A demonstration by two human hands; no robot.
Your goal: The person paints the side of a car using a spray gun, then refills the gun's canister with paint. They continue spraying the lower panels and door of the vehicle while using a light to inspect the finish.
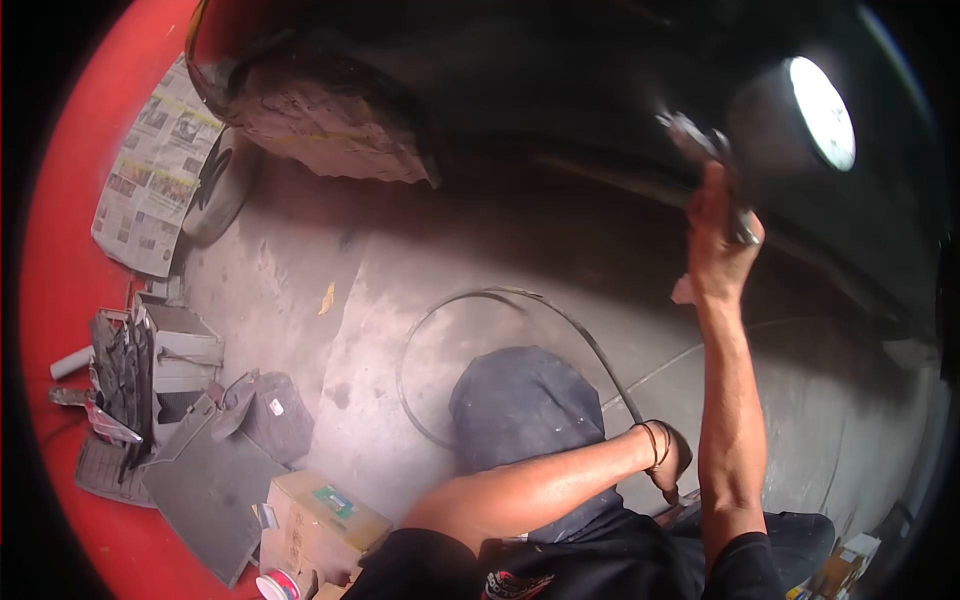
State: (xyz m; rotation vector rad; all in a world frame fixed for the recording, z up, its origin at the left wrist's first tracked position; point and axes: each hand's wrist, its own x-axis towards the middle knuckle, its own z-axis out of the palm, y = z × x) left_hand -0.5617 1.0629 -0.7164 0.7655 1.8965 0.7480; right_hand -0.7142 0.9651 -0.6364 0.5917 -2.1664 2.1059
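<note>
My right hand (722, 250) is raised at the dark car panel (560, 110), wrapped round the handle of a metal spray gun (695, 138). The gun's head points up and left. Right beside it is a dark cup-shaped part (775, 115) with a bright white round end (824, 115). Low in front of my body, my left hand (674, 468), with dark bands at the wrist, is closed round a dark hose (590, 338). From there the hose loops across the floor; its stretch under the hand is hidden. My bent knee (525, 400) rises beside the left forearm.
Newspaper (160, 170) covers part of a red surface (60, 230) at left; more masking paper (325, 120) hangs under the panel. A cardboard box (315, 525), a grey board (215, 490), a dark bag (270, 415) and a white tub (278, 584) stand at lower left on the concrete floor (290, 270).
</note>
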